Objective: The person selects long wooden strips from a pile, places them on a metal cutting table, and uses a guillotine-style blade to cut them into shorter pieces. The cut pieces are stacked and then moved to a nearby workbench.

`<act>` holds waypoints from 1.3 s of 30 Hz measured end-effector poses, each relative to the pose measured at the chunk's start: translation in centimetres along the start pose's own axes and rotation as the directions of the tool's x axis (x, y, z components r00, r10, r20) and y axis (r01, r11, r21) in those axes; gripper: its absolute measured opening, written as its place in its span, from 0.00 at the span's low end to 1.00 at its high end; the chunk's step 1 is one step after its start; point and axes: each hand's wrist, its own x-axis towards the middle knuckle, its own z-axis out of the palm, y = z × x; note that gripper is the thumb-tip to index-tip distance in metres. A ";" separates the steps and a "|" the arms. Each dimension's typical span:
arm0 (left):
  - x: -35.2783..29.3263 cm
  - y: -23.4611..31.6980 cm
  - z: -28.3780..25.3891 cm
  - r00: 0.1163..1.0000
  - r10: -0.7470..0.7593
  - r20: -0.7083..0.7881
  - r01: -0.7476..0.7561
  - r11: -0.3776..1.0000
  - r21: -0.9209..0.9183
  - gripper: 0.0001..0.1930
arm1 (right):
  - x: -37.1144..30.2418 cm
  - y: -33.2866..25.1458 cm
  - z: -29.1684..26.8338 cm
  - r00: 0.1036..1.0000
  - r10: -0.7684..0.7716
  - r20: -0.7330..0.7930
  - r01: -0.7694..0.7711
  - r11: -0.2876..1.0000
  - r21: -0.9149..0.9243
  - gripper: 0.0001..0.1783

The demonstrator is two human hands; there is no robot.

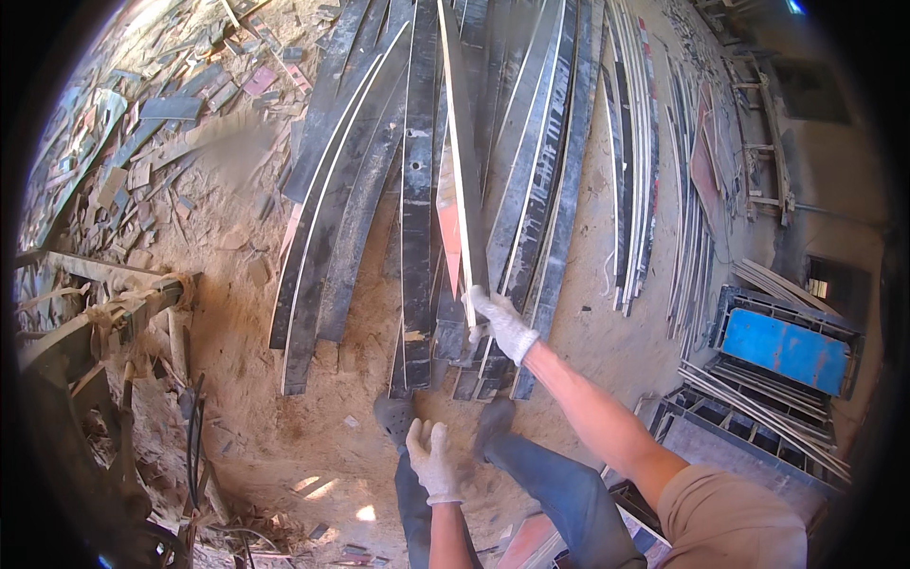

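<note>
My right hand (502, 322), in a whitish work glove, is closed round the near end of a long plywood strip (461, 190). The strip has a pale cut edge and stands on that edge, tilted, on top of a pile of dark strips (417, 218). My left hand (433, 463), gloved too, is held above my left leg with nothing in it; its fingers are apart and slightly bent. A reddish strip face (448, 237) shows just left of the held strip. My shoes (395, 413) stand at the near ends of the pile.
Wood scraps (180, 123) litter the sandy ground at far left. A rough wooden frame (104, 322) with hanging cables stands at the left. More strips (637, 152) lie to the right. Farther right are a blue panel (785, 349) and metal frames (758, 455) with slats.
</note>
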 end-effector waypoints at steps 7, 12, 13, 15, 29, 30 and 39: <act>0.1 -0.7 -0.1 0.999 0.016 0.045 -0.015 1.000 -0.008 0.35 | -2.1 -0.1 1.5 0.999 -0.030 -0.032 0.030 1.000 -0.002 0.35; -0.3 1.1 -0.2 0.955 0.061 0.291 -0.005 0.982 -0.189 0.38 | -11.2 1.3 3.0 0.881 0.277 0.383 -0.110 0.908 -0.404 0.39; -0.2 1.1 -0.2 0.928 0.091 0.362 -0.004 0.973 -0.233 0.39 | -12.7 2.0 3.0 0.809 0.381 0.448 -0.083 0.828 -0.554 0.37; -0.9 2.4 0.1 0.869 -0.010 0.495 0.119 0.975 -0.188 0.35 | -15.0 1.2 3.6 0.626 0.538 0.565 0.195 0.594 -0.781 0.32; -2.0 1.5 0.7 0.951 0.258 0.172 -0.308 0.842 0.443 0.34 | 6.8 -8.7 2.6 0.938 -0.174 -0.298 -0.178 0.497 -0.849 0.64; -1.9 1.4 0.4 0.942 0.288 0.169 -0.334 0.838 0.431 0.35 | 8.8 -8.7 3.4 0.915 -0.248 -0.317 -0.181 0.450 -0.875 0.68; -0.2 -0.9 -1.2 0.983 0.175 0.045 -0.181 0.943 0.281 0.35 | 6.2 -6.6 2.7 0.975 -0.101 -0.199 -0.012 0.867 -0.498 0.31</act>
